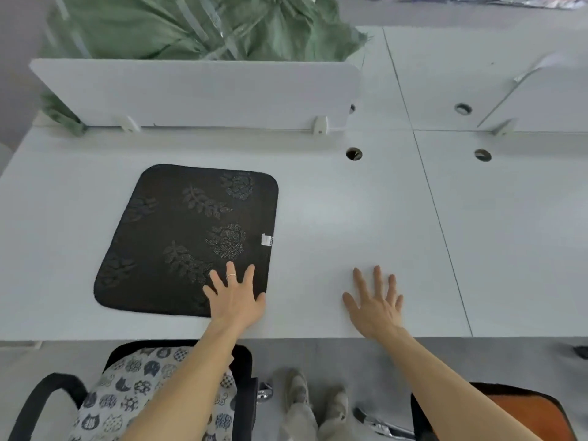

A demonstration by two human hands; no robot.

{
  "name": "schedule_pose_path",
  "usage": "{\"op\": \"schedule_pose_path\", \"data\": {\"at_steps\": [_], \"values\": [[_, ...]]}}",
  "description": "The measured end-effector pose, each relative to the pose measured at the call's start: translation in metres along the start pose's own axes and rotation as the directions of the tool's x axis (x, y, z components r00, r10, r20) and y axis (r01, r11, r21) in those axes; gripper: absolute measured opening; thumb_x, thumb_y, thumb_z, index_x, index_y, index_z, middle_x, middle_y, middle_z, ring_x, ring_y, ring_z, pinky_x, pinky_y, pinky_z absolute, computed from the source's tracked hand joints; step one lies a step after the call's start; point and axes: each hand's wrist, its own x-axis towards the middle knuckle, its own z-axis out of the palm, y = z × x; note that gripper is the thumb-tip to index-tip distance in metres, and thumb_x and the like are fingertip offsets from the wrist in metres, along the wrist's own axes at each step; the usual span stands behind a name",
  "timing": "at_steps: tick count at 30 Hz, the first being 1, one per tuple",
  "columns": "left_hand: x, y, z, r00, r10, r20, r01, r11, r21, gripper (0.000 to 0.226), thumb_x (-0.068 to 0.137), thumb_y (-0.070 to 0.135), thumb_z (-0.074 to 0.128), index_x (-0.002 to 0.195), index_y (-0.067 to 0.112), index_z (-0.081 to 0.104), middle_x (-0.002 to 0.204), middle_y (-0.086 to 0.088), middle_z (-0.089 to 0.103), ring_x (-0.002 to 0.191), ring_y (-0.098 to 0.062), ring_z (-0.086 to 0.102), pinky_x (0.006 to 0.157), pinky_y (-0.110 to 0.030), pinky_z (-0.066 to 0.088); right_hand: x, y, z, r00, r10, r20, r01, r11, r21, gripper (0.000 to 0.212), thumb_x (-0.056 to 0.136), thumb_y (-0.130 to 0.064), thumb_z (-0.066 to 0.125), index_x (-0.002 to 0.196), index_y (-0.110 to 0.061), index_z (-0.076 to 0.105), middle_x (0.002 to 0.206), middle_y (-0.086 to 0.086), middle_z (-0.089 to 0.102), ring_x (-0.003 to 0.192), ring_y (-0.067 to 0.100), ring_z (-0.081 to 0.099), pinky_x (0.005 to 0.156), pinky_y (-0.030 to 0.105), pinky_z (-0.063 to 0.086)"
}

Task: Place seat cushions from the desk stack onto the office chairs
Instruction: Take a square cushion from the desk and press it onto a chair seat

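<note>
Seat cushion [187, 237], black with a leaf pattern, lies flat on the counter [350, 218] at centre left of the frame. The left hand [237, 297] rests on its near right corner, fingers spread; the right hand [375, 305] is flat on bare counter, fingers spread too. A one-handed pull from that corner could likely fold the cushion or drag it off the edge beside the patterned chair [143, 393] below.

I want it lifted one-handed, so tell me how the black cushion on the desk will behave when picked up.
The black cushion lies very flat and thin, so it will probably droop if held by one edge. Its textured, dotted surface suggests it should not slip easily. The left hand rests open on its near corner; it looks light for its area.
</note>
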Motion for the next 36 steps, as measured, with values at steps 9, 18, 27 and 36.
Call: {"op": "schedule_pose_path", "data": {"at_steps": [9, 18, 27, 36], "values": [[0.017, 0.004, 0.018, 1.000, 0.005, -0.012, -0.004, 0.992, 0.125, 0.095, 0.088, 0.076, 0.037, 0.157, 0.022, 0.002, 0.161, -0.027, -0.003, 0.141, -0.061, 0.003, 0.110, -0.062, 0.029, 0.005, 0.003, 0.023, 0.999, -0.014, -0.030, 0.013, 0.999, -0.030, 0.069, 0.091, -0.075, -0.001, 0.141, -0.047, -0.039, 0.147, -0.005, -0.054, 0.133, 0.027, -0.052, 0.114, 0.057, -0.023], [0.022, -0.010, -0.034, 0.991, 0.087, -0.100, -0.071, 0.985, 0.154, 0.054, 0.094, 0.006, 0.040, 0.145, 0.017, 0.025, 0.120, -0.014, 0.058, 0.100, -0.039, 0.062, 0.073, -0.044, 0.047, 0.009, 0.005, 0.003, 0.990, 0.003, 0.144, 0.002, 1.000, -0.029, 0.079, 0.086, -0.082, 0.008, 0.142, -0.048, -0.037, 0.143, -0.006, -0.057, 0.134, 0.030, -0.050, 0.116, 0.060, -0.017], [-0.023, 0.044, -0.154, 0.908, 0.093, -0.409, -0.297, 0.832, -0.469, 0.040, 0.096, 0.020, 0.045, 0.136, 0.023, 0.049, 0.092, 0.007, 0.066, 0.079, -0.019, 0.065, 0.075, -0.036, 0.053, 0.007, -0.008, -0.053, 0.963, 0.066, 0.263, -0.094, 0.991, 0.095, 0.090, 0.083, -0.086, 0.023, 0.159, -0.039, 0.007, 0.167, 0.003, -0.011, 0.152, 0.035, -0.010, 0.121, 0.054, 0.008], [-0.053, 0.048, -0.154, 0.976, -0.186, -0.117, -0.114, 0.024, -0.993, 0.024, 0.075, 0.005, 0.051, 0.095, 0.012, 0.060, 0.095, -0.005, 0.065, 0.088, -0.025, 0.058, 0.072, -0.036, 0.046, -0.011, 0.016, -0.083, 0.935, 0.095, 0.342, -0.353, 0.350, 0.868, 0.082, 0.076, -0.082, 0.056, 0.126, -0.017, 0.059, 0.119, 0.007, 0.070, 0.109, 0.032, 0.067, 0.098, 0.050, 0.050]]}}
